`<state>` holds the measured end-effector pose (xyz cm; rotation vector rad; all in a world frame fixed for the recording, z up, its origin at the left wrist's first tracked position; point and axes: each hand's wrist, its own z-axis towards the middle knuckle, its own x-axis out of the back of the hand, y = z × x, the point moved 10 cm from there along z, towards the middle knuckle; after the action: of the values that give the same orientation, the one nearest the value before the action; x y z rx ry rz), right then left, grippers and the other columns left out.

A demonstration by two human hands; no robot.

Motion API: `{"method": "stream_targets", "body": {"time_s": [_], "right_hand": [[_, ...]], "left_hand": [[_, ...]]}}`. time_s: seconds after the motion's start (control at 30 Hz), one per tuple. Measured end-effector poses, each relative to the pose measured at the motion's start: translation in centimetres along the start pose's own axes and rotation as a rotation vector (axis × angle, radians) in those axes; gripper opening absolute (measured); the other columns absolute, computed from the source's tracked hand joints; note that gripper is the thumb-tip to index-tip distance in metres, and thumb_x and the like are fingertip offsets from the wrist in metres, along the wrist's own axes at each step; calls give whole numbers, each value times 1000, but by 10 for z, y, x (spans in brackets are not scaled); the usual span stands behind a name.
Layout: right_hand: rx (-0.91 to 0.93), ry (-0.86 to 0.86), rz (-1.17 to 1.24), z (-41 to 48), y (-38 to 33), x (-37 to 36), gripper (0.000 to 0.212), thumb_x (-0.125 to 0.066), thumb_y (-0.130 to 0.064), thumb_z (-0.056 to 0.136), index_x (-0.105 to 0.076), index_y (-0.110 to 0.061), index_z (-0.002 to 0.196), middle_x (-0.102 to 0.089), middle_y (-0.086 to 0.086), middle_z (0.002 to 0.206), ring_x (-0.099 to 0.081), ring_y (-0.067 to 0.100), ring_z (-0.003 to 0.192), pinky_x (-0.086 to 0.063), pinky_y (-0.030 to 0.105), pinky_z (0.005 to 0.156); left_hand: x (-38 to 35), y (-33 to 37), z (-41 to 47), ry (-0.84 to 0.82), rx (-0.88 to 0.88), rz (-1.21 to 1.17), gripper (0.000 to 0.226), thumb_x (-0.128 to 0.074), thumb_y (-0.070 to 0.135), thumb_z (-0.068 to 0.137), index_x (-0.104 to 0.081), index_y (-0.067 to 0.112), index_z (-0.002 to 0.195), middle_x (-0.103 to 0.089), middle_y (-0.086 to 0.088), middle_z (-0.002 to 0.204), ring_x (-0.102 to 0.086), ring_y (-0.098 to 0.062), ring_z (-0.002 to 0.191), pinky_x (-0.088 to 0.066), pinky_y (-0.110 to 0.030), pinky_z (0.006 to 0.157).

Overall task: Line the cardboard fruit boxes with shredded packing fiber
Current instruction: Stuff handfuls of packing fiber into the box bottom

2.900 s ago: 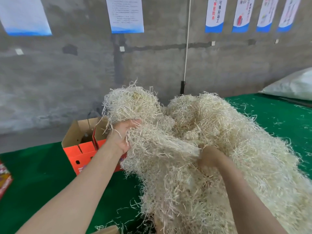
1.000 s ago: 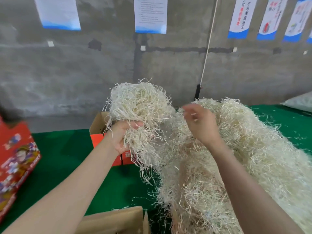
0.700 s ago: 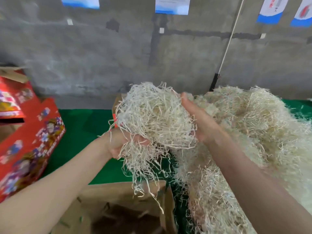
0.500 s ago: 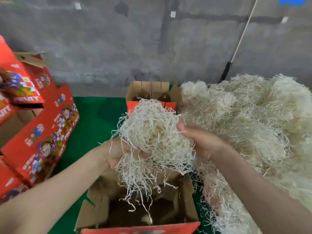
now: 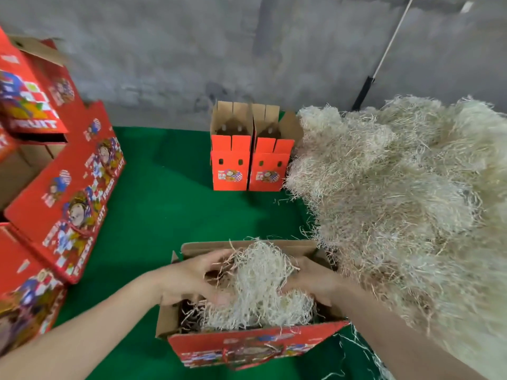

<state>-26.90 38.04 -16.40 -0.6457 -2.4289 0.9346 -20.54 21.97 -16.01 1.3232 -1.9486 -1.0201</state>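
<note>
A wad of shredded fiber [image 5: 258, 283] is sitting inside the open box [image 5: 247, 349], its pale strands bulging above the brown inner walls and spilling toward the box's front wall. The left hand [image 5: 192, 281] is grasping the wad from its left side, fingers curled into the strands over the box's left wall. The right hand [image 5: 312, 283] is grasping it from the right side, its fingertips buried in the fiber. The two hands are squeezing the wad between them, both reaching down into the box's mouth.

The open box is standing at the near edge of the bench [image 5: 164, 209], roughly midway along it, with its red printed front facing the person and its flaps folded outward. Just beside it, a large heap of fiber [image 5: 397, 215] is covering the right side of the bench from the near edge to the far edge, with loose strands lying on the green surface near the box's right corner.

Toward the far edge, two small boxes [image 5: 231, 163] are standing upright side by side, tops open, the right one touching the heap. Along the left edge, a stack of red boxes [image 5: 68, 201] is piling up, some tilted. A grey wall [image 5: 164, 64] is rising behind the far edge, and a white rod [image 5: 384, 48] is leaning against it.
</note>
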Motion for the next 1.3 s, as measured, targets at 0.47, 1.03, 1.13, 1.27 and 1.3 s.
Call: {"method": "stream_targets", "body": {"time_s": [0.47,1.03,1.13,1.27,1.3], "right_hand": [[134,-149,76,-11,2,-5,53,-66,-1,74,-49,-21,120,-65,2,115,-63,18,105,-51,34,84],[115,1,200,-23,-6,24,81,-75,-34,72,-33,-15,139,-48,1,132,-49,20,123,-43,49,99],[99,-43,16,-12,-12,-8,91,-79,-42,65,-34,-15,139,-48,-5,135,-41,16,129,-28,41,109],[151,78,-25,-8,-16,10,19,-73,-18,77,-59,-18,90,-68,-12,84,-63,0,87,-37,34,101],[160,121,-16,-10,-14,22,22,-72,-18,78,-57,-22,93,-65,-10,89,-61,6,97,-36,39,104]], "left_hand": [[-1,-18,19,198,79,-193,123,-92,36,40,-28,13,143,-42,-5,142,-34,-23,132,-19,-44,115],[-5,-21,29,97,103,-44,71,-83,16,66,-50,20,129,-69,16,103,-62,5,94,-46,-15,82],[-27,-7,38,37,77,-46,59,-86,23,59,-59,30,111,-70,21,97,-61,5,98,-44,-13,80],[-12,-12,30,83,130,-48,106,-90,45,36,-48,22,131,-57,5,131,-49,-8,124,-41,-27,102],[4,-20,24,156,167,-71,125,-90,42,34,-34,15,142,-39,-4,147,-35,-18,135,-28,-37,112]]}}
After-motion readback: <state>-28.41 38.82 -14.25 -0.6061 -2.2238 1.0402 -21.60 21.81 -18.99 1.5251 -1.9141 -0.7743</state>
